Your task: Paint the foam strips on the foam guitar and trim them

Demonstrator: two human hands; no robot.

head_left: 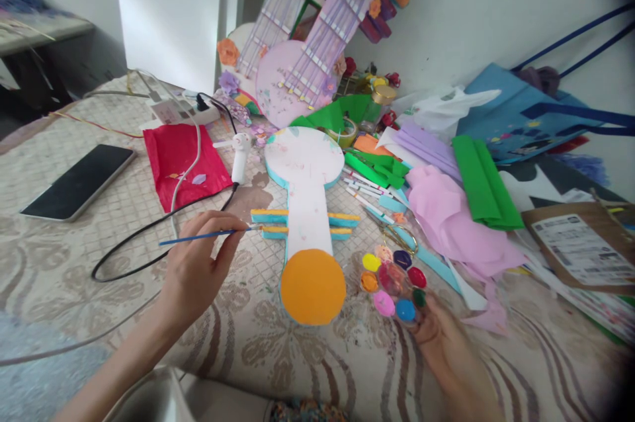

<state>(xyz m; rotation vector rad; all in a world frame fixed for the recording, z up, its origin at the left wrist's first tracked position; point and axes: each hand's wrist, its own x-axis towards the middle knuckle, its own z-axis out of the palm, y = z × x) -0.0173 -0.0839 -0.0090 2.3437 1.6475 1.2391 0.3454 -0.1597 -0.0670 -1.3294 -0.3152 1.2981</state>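
A thin blue-handled paintbrush (pixel 208 235) is pinched in the closed grip of the left hand (pixel 193 270), its tip laid against the left ends of the orange-and-blue side bars of a guitar-shaped foam cutout (pixel 306 210). The cutout lies flat near the middle of the worktop (pixel 124 223), its orange disc toward the near edge and its white round end toward the far edge. The step in hand is judged to be edge painting of the side bars.

A round paint palette (pixel 393 280) with wells of yellow, orange, pink, blue, green, red and purple is held just right of the orange disc, clasped from below by the fingers of the right hand (pixel 444 342). The next move is judged to call for a steady stroke along the narrow bar edge, with the white face kept clean, or a reload from a well.

Further out: a red cloth (pixel 181 164), a dark phone (pixel 79 182) toward the left edge, a power strip (pixel 181 110), marker pens (pixel 370 192), green and pink paper (pixel 481 190). A printed label on a brown envelope (pixel 578 247) at the right edge is noted; its writing is too small to be read. No brand is legible.
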